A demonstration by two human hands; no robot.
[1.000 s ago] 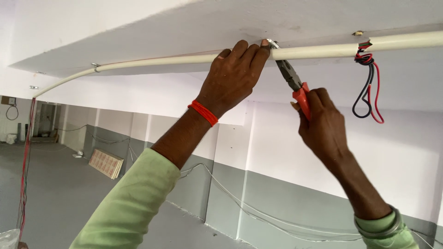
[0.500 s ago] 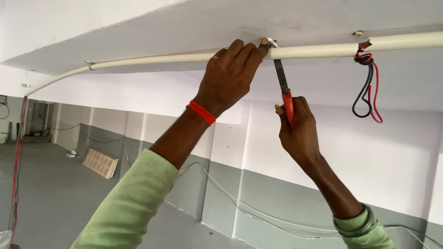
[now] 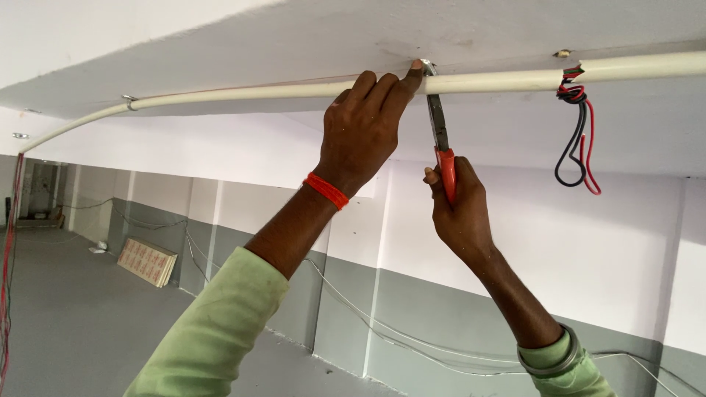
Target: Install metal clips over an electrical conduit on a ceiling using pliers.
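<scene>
A white conduit pipe (image 3: 500, 79) runs along the ceiling. My left hand (image 3: 364, 129) wraps over the pipe, fingertips pressing a small metal clip (image 3: 426, 68) against the ceiling. A red thread band circles that wrist. My right hand (image 3: 456, 209) grips the red handles of pliers (image 3: 441, 143), held upright with the steel jaws just under the clip. Both sleeves are light green.
A coil of red and black wire (image 3: 577, 140) hangs from the pipe to the right. Another clip (image 3: 129, 98) holds the pipe at the left bend. White cables trail along the grey-and-white wall (image 3: 610, 257). A flat panel (image 3: 147, 261) leans against the wall at lower left.
My right hand swung the pliers from a slanted angle to upright below the clip and moved left, closer to my left hand. The left hand stayed on the pipe.
</scene>
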